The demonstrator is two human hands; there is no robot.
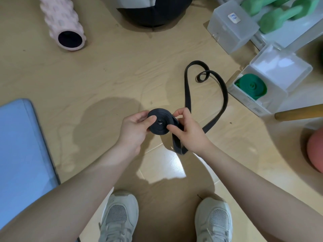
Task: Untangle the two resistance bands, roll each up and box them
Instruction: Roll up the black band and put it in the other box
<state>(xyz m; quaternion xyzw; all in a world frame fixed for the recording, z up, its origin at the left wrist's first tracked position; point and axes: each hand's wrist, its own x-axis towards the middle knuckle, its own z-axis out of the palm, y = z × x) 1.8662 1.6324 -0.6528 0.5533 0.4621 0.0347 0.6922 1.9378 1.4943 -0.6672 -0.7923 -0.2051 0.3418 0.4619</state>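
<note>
Above the floor (pixel 122 70), left hand (pixel 134 126) and right hand (pixel 187 130) both pinched the half-rolled black band (pixel 158 124). Trailed loose toward the open box (pixel 272 79). Held the rolled green band (pixel 251 86).

Pale wood-grain floor (pixel 122 70), glossy tile (pixel 167 165) at lower centre catching bright glare. Blue mat (pixel 22 145) at left edge. Wooden leg (pixel 297 113) (furniture unclear) at right edge. Soft shadows mid-frame.
</note>
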